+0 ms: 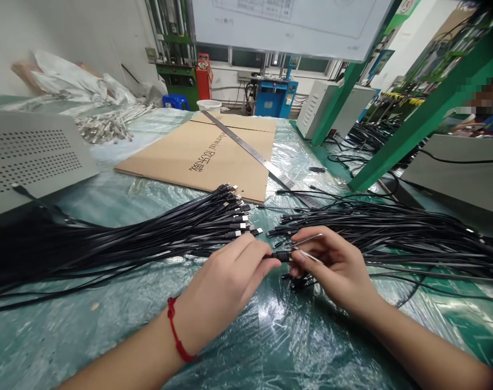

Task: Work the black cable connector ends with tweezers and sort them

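Note:
Between the fingers and thumb of my left hand [234, 276] is a black cable with its connector [282, 256] pointing right. My right hand [336, 265] is closed around thin metal tweezers [311, 255], whose two silver arms show between the fingers. The tweezers' left end meets the connector's tip, but fingers hide the exact contact. Just behind the left hand lies a bundle of black USB cables [161, 227], silver plugs facing right. Close to the right hand is a second bundle of black cables [409, 233], its ends facing left.
A flat cardboard sheet [230, 162] lies beyond the cables, with a steel ruler [254, 154] across it. Clear plastic covers the green table [120, 341]. A perforated grey box [31, 162] stands left, and a green post [425, 108] rises right. White cables [108, 123] lie at the back left.

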Available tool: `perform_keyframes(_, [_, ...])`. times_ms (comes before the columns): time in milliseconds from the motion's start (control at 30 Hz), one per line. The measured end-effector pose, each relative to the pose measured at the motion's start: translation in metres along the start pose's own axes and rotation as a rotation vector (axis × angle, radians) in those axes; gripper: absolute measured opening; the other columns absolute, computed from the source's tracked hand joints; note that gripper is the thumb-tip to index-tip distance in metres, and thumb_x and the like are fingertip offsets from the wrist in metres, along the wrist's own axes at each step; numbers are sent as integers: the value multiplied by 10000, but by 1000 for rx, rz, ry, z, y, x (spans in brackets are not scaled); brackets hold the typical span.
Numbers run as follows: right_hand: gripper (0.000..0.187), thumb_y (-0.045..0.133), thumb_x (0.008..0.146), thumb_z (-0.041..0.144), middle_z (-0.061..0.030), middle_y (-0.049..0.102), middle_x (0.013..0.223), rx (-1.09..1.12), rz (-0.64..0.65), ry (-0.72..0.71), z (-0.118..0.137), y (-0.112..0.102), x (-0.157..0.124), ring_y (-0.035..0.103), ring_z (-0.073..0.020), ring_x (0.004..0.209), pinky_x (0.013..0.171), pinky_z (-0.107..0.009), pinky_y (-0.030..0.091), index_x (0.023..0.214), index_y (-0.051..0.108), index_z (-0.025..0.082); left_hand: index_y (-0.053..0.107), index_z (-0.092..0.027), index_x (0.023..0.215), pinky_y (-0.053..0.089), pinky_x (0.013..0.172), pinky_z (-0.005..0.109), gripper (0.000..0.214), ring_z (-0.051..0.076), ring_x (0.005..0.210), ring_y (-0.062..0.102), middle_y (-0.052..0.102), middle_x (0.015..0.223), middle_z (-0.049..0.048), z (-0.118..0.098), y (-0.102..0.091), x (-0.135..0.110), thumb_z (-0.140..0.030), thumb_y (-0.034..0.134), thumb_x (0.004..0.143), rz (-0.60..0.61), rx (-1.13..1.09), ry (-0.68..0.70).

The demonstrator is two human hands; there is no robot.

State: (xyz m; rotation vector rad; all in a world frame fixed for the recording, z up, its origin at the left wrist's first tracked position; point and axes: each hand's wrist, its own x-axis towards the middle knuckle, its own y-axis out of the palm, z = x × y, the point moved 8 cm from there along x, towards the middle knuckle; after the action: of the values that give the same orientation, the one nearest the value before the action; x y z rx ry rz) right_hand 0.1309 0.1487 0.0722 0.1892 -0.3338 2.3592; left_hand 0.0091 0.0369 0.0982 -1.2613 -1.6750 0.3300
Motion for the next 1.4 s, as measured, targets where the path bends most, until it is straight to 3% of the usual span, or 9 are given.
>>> perform_keyframes(167, [161,717,892,258,16,703,753,-132,-82,-120,9,-7,-2,702,-110,606,558,-198,601,1029,637,233,577,-164,1059,453,746,296,54,150,833,557,596,928,21,-3,-4,-1,-162,548,1014,-42,-43,40])
perform_keyframes(300, [201,738,846,149,-36,679,981,-345,-194,-389,29,-13,-8,689,-149,889,734,-256,604,1017,679,234,601,-171,1029,459,736,293,57,144,820,577,623,901,13,-5,-5,-2,-140,580,987,-76,-70,25])
perform_keyframes(467, [391,757,781,44,-57,692,1024,-516,-108,-637,46,5,-24,673,-188,957,818,-333,584,1119,661,215,636,-157,974,450,684,300,81,148,770,584,622,833,12,-10,-1,-2,-92,592,948,-76,-87,22])
perform_keyframes(667, [351,749,804,61,-56,703,954,-552,-40,-654,52,18,-30,691,-173,882,745,-304,597,1115,652,190,656,-124,936,417,634,309,152,156,727,549,581,781,22,-14,3,-3,-35,533,926,-34,-92,29])
perform_keyframes(1400, [427,768,763,44,-33,763,926,-632,-8,-675,57,24,-34,739,-193,841,718,-320,623,1134,679,237,629,-122,873,415,628,321,154,165,706,509,553,782,26,-16,6,-4,-13,521,876,16,-44,47])
